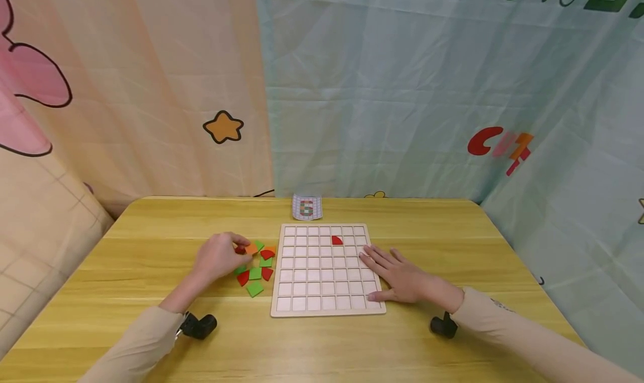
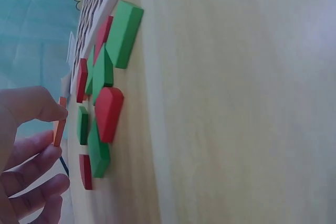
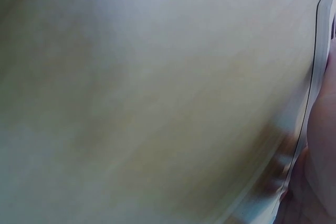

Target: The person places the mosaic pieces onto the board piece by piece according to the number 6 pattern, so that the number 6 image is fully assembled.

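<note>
My left hand [image 1: 217,255] pinches an orange tile [image 2: 59,129] between thumb and fingertips, held over a loose cluster of pieces to the left of the board. Around it lie green squares [image 1: 255,288], red quarter-round pieces [image 1: 244,278] and another orange piece, some overlapping. A pale gridded board [image 1: 327,314] lies flat at the table's middle, with one red quarter-round piece [image 1: 336,240] in a cell of an upper row. Spread flat, my right hand [image 1: 405,278] rests on the board's right edge; in the right wrist view only part of it shows.
Behind the board lies a small card [image 1: 307,208] printed with a coloured grid pattern. The wooden table [image 1: 176,226] stops at a hanging curtain [image 1: 372,120]. Black wrist-camera mounts [image 1: 199,327] sit under both forearms.
</note>
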A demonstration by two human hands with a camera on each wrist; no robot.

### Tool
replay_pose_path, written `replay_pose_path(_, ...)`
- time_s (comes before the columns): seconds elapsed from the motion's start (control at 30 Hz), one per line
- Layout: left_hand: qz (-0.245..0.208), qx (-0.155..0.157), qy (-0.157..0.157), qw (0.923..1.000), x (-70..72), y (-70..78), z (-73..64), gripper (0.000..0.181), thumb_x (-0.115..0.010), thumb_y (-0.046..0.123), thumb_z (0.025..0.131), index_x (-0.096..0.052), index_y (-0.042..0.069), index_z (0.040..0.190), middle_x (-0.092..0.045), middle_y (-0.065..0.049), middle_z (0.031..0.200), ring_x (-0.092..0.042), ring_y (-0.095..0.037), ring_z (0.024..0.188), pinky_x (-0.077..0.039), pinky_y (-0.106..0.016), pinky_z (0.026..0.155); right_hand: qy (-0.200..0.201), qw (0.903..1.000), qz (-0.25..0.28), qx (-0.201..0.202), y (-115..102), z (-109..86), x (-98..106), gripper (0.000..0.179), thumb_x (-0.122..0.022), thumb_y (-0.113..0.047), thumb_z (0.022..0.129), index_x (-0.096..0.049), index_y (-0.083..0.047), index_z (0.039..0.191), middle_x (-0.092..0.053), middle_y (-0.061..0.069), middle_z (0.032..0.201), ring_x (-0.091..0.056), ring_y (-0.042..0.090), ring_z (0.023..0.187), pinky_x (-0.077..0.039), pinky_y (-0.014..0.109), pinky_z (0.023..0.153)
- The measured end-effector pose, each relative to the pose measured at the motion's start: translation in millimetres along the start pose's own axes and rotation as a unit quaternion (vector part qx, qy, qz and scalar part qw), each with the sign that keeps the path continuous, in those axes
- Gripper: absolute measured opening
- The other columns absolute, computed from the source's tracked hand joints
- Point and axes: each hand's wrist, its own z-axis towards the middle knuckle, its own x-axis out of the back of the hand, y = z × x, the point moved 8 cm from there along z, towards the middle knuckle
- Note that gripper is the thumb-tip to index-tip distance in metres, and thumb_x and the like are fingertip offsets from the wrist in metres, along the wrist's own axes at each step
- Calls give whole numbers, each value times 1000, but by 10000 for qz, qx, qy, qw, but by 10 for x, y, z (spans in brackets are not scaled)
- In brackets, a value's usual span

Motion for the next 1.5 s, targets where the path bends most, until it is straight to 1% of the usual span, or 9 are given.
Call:
replay_pose_path(0.1,37,-28,-80,10000,-1,64,36,30,-78,24,74,-75,6,98,-74,-9,90,-51,-12,59,-34,-24,47,-27,10000,-21,-18,6,-3,-1,89,-46,-62,91,-13,-10,155,-9,13,162,-11,34,149,-16,63,113)
replay_pose_path(0.27,27,-165,-243,9996,-42,195,95,33,-78,26,75,-75,7,100,-74,-8,94,-48,-11,56,-37,-25,51,65,10000,45,39,4,-22,12,89,-47,-62,91,-15,-9,155,-11,16,161,-13,37,148,-17,65,111)
replay_pose_path(0.43,-108,-93,-348,9993,-114,317,148,32,-77,27,74,-75,9,101,-74,-7,94,-42,-11,45,-35,-25,47,116,9999,60,64,13,-33,-4,89,-46,-63,91,-14,-9,155,-11,16,161,-13,36,148,-17,65,111)
replay_pose_path(0.5,-141,-134,-346,9992,-141,377,175,32,-77,27,75,-75,9,100,-74,-7,94,-43,-10,43,-36,-25,47,106,9999,40,66,18,-33,-9,89,-45,-63,91,-13,-9,155,-10,15,162,-13,36,148,-17,64,112)
replay_pose_path(0.7,-254,-430,-406,9979,-225,599,273,32,-79,31,75,-76,10,99,-73,-5,94,-52,-8,56,-41,-26,55,-14,10000,18,27,20,-28,5,89,-45,-62,92,-13,-8,155,-9,15,162,-11,36,148,-17,64,112)
replay_pose_path(0.8,-339,-513,-465,9970,-279,693,324,30,-79,29,74,-76,10,96,-73,-4,92,-53,-9,57,-42,-26,54,-107,9999,-64,-15,32,-22,-12,89,-43,-63,92,-10,-9,155,-6,14,162,-9,34,149,-16,62,113)
replay_pose_path(0.97,-380,-718,-492,9955,-379,835,408,25,-79,26,72,-77,13,93,-74,-1,88,-55,-8,60,-43,-25,54,-67,10000,25,46,20,-13,-9,89,-43,-64,92,-11,-10,155,-7,15,162,-10,35,149,-16,63,112)
replay_pose_path(1.17,-369,-989,-686,9921,-532,1001,512,25,-78,27,71,-78,16,94,-73,3,88,-57,-6,64,-44,-24,59,-18,9999,142,71,2,-13,-5,90,-45,-64,91,-12,-9,155,-9,16,161,-12,36,148,-16,64,112)
replay_pose_path(1.5,-242,-1244,-902,9878,-705,1173,651,25,-77,27,73,-78,18,96,-74,4,91,-60,-6,70,-43,-23,59,-68,10000,-31,3,-13,-4,9,89,-46,-62,92,-13,-9,155,-9,15,162,-12,35,148,-17,63,113)
